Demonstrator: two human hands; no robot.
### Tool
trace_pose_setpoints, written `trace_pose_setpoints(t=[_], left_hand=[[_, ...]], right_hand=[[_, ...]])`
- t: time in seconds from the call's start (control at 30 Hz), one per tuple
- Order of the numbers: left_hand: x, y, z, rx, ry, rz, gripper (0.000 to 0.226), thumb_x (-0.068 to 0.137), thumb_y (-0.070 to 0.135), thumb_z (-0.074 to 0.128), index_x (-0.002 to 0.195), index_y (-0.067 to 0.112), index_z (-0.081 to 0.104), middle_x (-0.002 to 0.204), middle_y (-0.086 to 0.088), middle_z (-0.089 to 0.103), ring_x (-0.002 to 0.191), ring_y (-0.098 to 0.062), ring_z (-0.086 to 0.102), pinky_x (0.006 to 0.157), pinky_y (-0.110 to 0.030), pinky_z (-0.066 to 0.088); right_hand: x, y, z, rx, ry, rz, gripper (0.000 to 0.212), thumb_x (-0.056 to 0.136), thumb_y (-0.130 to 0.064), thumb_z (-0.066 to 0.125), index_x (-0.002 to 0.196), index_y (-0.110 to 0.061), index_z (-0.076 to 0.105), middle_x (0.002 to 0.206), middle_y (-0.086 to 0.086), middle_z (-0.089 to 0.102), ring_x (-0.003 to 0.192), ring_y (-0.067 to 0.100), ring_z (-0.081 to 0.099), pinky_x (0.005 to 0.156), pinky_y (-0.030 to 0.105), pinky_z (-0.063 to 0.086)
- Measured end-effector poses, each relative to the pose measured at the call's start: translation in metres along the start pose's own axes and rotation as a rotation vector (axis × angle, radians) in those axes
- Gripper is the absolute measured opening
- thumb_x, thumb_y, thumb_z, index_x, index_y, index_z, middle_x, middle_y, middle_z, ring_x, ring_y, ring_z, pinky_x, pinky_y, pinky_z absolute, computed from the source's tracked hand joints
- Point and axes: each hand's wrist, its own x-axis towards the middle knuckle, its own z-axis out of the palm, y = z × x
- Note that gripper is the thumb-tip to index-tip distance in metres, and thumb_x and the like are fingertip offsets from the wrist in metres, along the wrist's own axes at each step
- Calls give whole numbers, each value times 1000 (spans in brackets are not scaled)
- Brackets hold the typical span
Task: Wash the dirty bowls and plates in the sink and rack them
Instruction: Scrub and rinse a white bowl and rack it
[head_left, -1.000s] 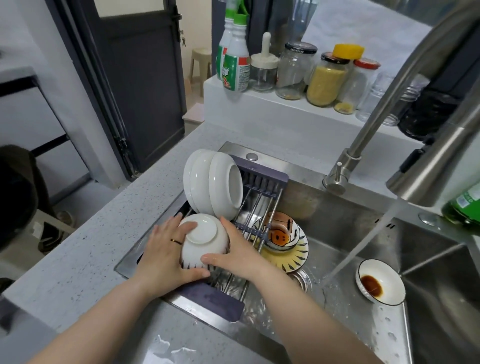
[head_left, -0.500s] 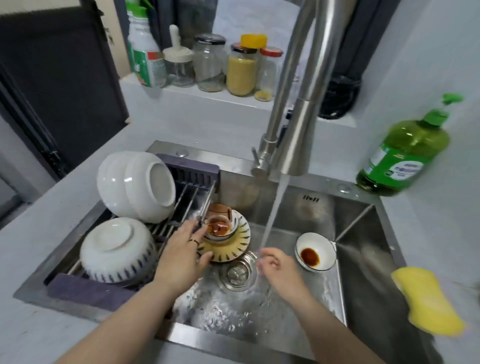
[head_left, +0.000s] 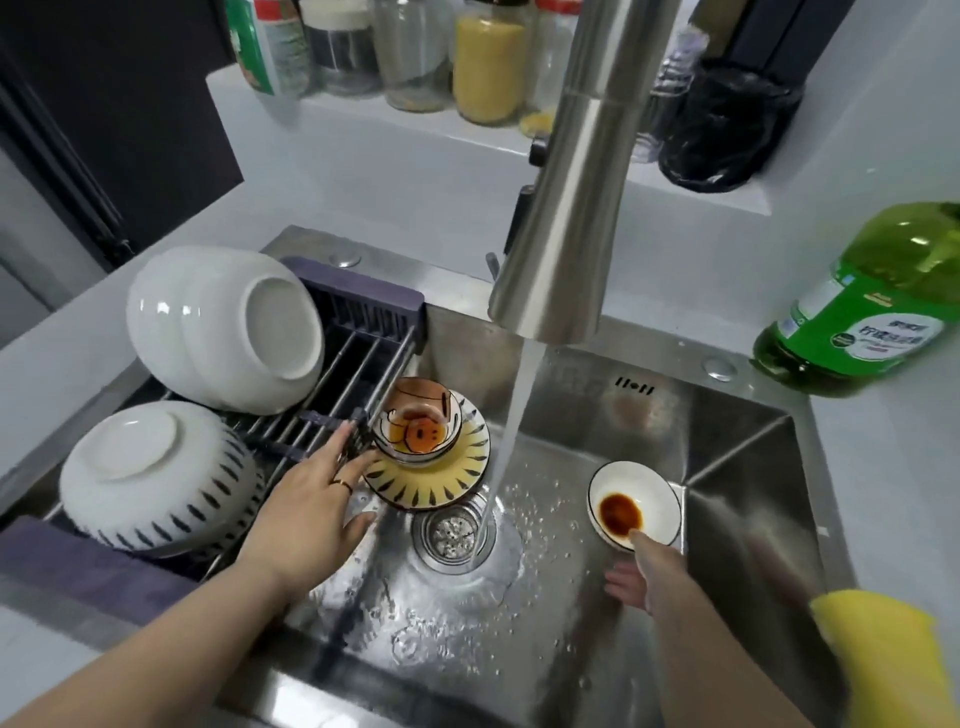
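Status: rack (head_left: 358, 317) spans the left end of the sink (head_left: 737, 447). White bowls (head_left: 223, 327) lie nested on their side at the back and a striped bowl (head_left: 156, 473) sits inverted in front, all placed so they drain. The dirty items are down in the basin. A painted bowl (head_left: 418, 426) holding brown liquid sits on the yellow plate (head_left: 431, 486), tucked against the rack's edge just left of the stream. The sauce dish (head_left: 652, 483), brown stain inside, sits apart on the right of the basin floor. Faucet (head_left: 571, 208) is on; the water (head_left: 511, 441) drops straight onto the drain strainer (head_left: 451, 531) and hits no dish, so nothing is being rinsed yet. My left hand (head_left: 306, 499) has its fingers straight and spread, tips at the plate's left rim, thumb low by its near edge, gripping nothing. That reads as a reach to brace or lift the stack. My right hand (head_left: 652, 577) has its thumb tip on the dish's near rim and the other fingers curled below; I can't tell if the pinch has closed. My guess is the dish goes first: small, one-hand lift, short path to the stream. Sponge (head_left: 898, 660) is at the sink's right edge, blurred, with the detergent bottle (head_left: 872, 312) further back on the counter. Both are on the right-hand side, so that hand would need freeing. Risk: on a wet glazed rim, a thumb-only hold slips.
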Motion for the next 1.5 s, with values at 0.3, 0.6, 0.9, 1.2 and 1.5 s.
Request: trace_pose_setpoints(t=[0.3,0.6,0.9,1.2,1.5], left_hand=[[1,-1,1,22,-25,-23,64,93,39,45,147,26,14,154,-1,-18,140,-19,22,112,-28,18],[-1,-2,3,-64,19,-22,63,88,37,56,143,20,31,156,-5,0,137,-26,29,111,-33,23],[-35,41,-23,-371,217,225,17,79,5,67,93,15,70,93,9,65,87,-7,61,90,-30,49],[-15,134,-5,-895,-358,281,78,86,10,62,144,22,12,136,15,30,128,-7,33,110,-21,24],[-5,142,-23,-757,-431,539,73,65,6,77,109,46,34,111,20,52,106,-3,52,81,-6,42]], right_hand=[[16,4,11,230,-36,31,41,96,2,24,135,8,29,126,33,49,93,42,60,81,42,49],[-26,3,-5,-72,97,-241,35,89,4,30,121,3,45,68,20,55,22,15,47,26,17,36],[-117,11,-40,-320,64,-574,36,91,0,35,125,-10,45,86,15,60,62,28,59,44,25,50],[-161,24,-53,-665,159,-1005,43,94,-8,38,133,-25,45,75,4,54,67,18,48,58,27,28],[-161,21,-70,-470,138,-966,46,90,5,38,128,-17,52,111,7,66,104,21,59,80,22,43]])
